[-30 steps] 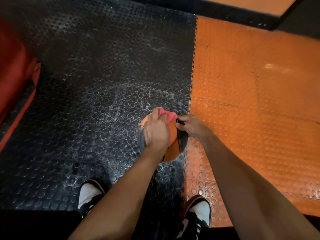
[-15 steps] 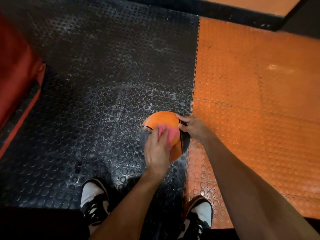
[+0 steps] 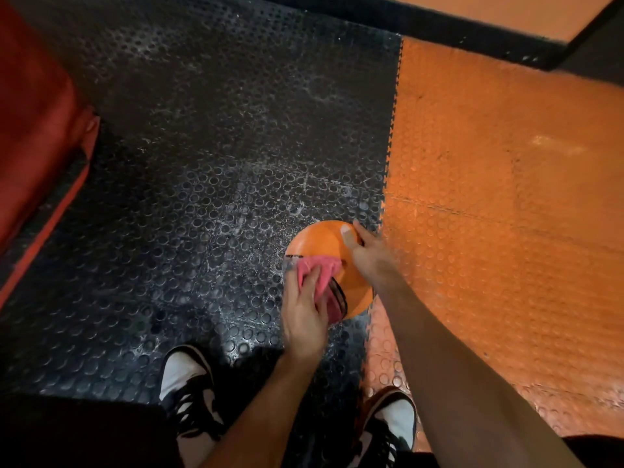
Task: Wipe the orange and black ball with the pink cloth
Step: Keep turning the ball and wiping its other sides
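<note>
The orange and black ball (image 3: 319, 241) is held above the studded floor, near the seam between the black and orange mats. My right hand (image 3: 373, 261) grips its right side, with the thumb over the top. The pink cloth (image 3: 322, 270) lies bunched against the near left face of the ball. My left hand (image 3: 304, 309) presses the cloth onto the ball with its fingers on top. A black stripe of the ball shows just right of the cloth.
Black studded floor mat (image 3: 202, 197) on the left, orange studded mat (image 3: 506, 231) on the right. A red padded object (image 3: 30, 130) stands at the far left. My two black-and-white shoes (image 3: 189, 393) (image 3: 391, 423) stand below the ball. A black-edged step (image 3: 439, 25) runs along the top.
My left hand has slid the pink cloth from the top of the ball down its near side. The ball has turned in my right hand, showing more orange on top.
</note>
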A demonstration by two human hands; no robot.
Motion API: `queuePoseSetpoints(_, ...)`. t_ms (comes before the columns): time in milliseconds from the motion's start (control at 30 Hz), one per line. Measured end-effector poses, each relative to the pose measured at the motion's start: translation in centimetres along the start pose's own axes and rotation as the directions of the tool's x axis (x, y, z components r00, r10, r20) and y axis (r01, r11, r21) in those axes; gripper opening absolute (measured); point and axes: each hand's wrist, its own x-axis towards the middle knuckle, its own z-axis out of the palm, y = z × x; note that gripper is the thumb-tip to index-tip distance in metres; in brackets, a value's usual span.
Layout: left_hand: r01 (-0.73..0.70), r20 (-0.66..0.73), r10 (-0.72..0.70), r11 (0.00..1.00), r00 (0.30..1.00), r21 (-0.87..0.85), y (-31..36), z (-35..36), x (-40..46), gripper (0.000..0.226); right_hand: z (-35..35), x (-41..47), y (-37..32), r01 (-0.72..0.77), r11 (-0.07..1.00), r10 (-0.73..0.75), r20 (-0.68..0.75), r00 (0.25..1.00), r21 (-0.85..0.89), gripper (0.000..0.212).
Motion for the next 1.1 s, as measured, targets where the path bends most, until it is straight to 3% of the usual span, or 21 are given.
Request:
queuePoseSetpoints(67, 0.031, -0.034, -0.031, 0.999, 0.999, 0.011, -0.4, 0.6, -1.5, 0.043, 1.6, -0.2, -0.3, 0.017, 0.998, -0.020, -0.058, 0.998, -0.056, 0.078)
queuePoseSetpoints(200, 0.056, -0.117, -0.065, 0.996, 0.991, -0.073, -0.1, -0.3, 1.4, 0.033, 4.5, -1.0, -0.2, 0.070, 0.997, -0.078, -0.304, 0.950, -0.038, 0.077)
queuePoseSetpoints(367, 0.187, 0.028, -0.185, 0.981, 0.982, -0.051, 0.8, -2.0, 10.1, 0.022, 6.0, -1.8, 0.2, 0.069, 0.994, -0.095, -0.367, 0.925, -0.082, 0.071)
queuePoseSetpoints(467, 0.116, 0.094, -0.125, 0.989, 0.988, 0.090, 1.2, -1.8, 12.2, 0.029, 5.8, -1.3, 0.3, 0.052, 0.998, -0.066, -0.406, 0.911, -0.044, 0.066)
queuePoseSetpoints(633, 0.189, -0.003, -0.190, 0.978, 0.982, -0.084, 0.4, -1.9, 5.2, 0.030, 5.0, 0.3, -0.1, 0.008, 1.000, -0.015, -0.391, 0.920, -0.020, 0.067)
queuePoseSetpoints(767, 0.151, -0.014, -0.154, 0.981, 0.988, -0.124, -0.9, -0.8, -0.5, 0.026, 3.8, 2.2, -1.0, -0.037, 0.999, 0.048, -0.332, 0.942, 0.039, 0.066)
queuePoseSetpoints(833, 0.132, -0.026, -0.137, 0.980, 0.990, -0.152, -0.7, -0.7, 0.1, 0.026, 3.5, 2.6, -1.3, 0.025, 0.999, -0.034, -0.344, 0.938, -0.030, 0.063)
queuePoseSetpoints(933, 0.118, -0.061, -0.126, 0.985, 0.990, -0.122, 0.4, -1.1, 3.6, 0.027, 3.7, 2.1, -1.0, 0.229, 0.942, -0.295, -0.274, 0.915, -0.247, 0.060)
queuePoseSetpoints(1100, 0.167, 0.052, -0.166, 0.986, 0.985, -0.009, 0.9, -1.0, 12.1, 0.028, 4.2, 1.1, 0.7, 0.297, 0.919, -0.364, -0.272, 0.891, -0.258, 0.057)
